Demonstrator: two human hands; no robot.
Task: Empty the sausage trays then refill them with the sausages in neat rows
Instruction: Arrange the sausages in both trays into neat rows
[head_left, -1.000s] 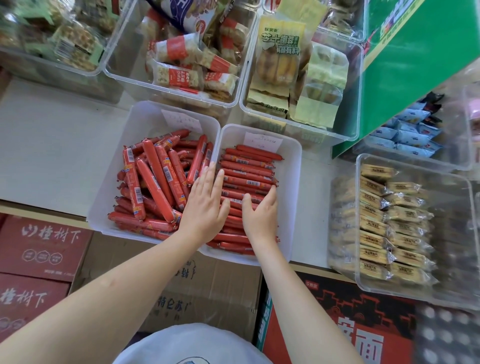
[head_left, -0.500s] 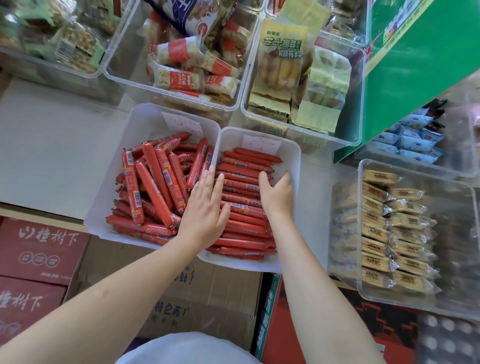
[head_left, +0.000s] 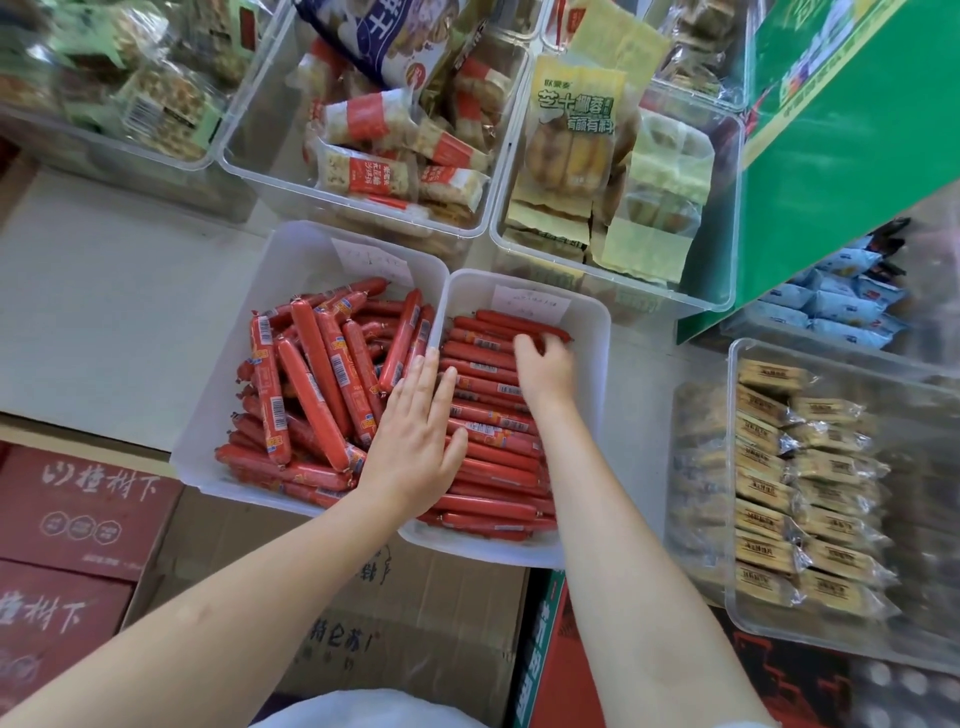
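Observation:
Two white plastic trays stand side by side on the shelf. The left tray holds a loose heap of thick red sausages lying at mixed angles. The right tray holds thin red sausages stacked in crosswise rows. My left hand lies flat with straight fingers over the wall between the trays, touching sausages on both sides. My right hand reaches to the far rows of the right tray, its fingers curled down onto the thin sausages there; the fingertips are hidden.
Clear bins of packaged snacks and yellow bread packs stand behind the trays. A clear bin of wrapped biscuits sits at the right, beside a green box. Cardboard cartons lie below the shelf edge. Bare shelf lies to the left.
My right hand has moved from the near end of the right tray up to its far rows, fingers now curled. My left hand has stayed flat in place.

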